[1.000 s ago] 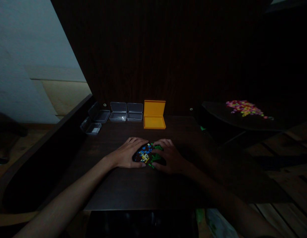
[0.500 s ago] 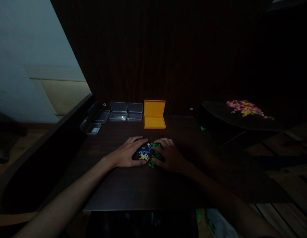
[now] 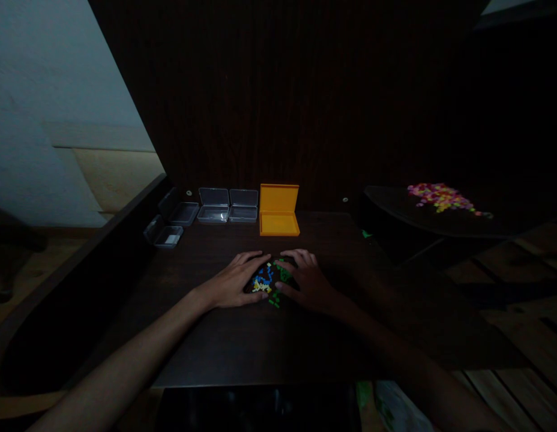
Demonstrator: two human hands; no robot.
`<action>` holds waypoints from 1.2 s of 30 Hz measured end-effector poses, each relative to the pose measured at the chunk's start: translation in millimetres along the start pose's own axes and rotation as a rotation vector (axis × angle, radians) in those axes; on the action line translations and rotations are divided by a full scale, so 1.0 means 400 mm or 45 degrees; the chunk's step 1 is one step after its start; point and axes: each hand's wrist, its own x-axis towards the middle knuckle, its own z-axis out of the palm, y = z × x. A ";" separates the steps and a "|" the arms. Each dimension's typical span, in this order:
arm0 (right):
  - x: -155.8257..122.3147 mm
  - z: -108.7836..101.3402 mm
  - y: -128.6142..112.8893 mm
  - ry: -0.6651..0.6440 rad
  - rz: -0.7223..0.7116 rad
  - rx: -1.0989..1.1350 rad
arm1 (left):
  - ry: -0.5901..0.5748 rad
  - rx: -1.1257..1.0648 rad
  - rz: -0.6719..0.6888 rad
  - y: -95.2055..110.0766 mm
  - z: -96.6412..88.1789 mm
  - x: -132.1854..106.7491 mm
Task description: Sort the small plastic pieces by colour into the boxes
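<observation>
Clear boxes [image 3: 214, 205] sit at 11 o'clock on the table [image 3: 224, 348]. The left hand [image 3: 236, 282] lies flat, fingers loosely spread, cupping the bricks [image 3: 266, 279] at its 3 o'clock and gripping nothing. An orange box [image 3: 279, 210] stands at the bricks' 12 o'clock. The right hand [image 3: 308, 282] cups them likewise, fingers open.
</observation>
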 end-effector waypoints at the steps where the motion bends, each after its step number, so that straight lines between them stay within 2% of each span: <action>1: 0.000 0.000 0.005 0.001 0.008 0.022 | -0.005 -0.001 0.010 0.002 0.000 0.000; 7: 0.000 -0.001 0.046 -0.001 0.119 0.170 | 0.035 0.021 0.022 0.013 0.006 0.010; 10: 0.003 0.000 0.060 0.045 0.214 0.230 | 0.059 0.049 0.069 0.018 0.008 0.017; 14: 0.007 0.005 0.074 0.110 0.241 0.301 | 0.061 0.097 0.116 0.022 0.008 0.021; 18: 0.011 0.014 0.089 0.118 0.213 0.353 | 0.069 0.116 0.149 0.022 0.003 0.018; 26: 0.016 0.014 0.099 0.092 0.013 0.392 | 0.088 0.090 0.302 0.027 -0.004 0.015; 36: 0.018 0.012 0.094 0.144 -0.018 0.394 | 0.127 0.087 0.267 0.023 0.000 0.014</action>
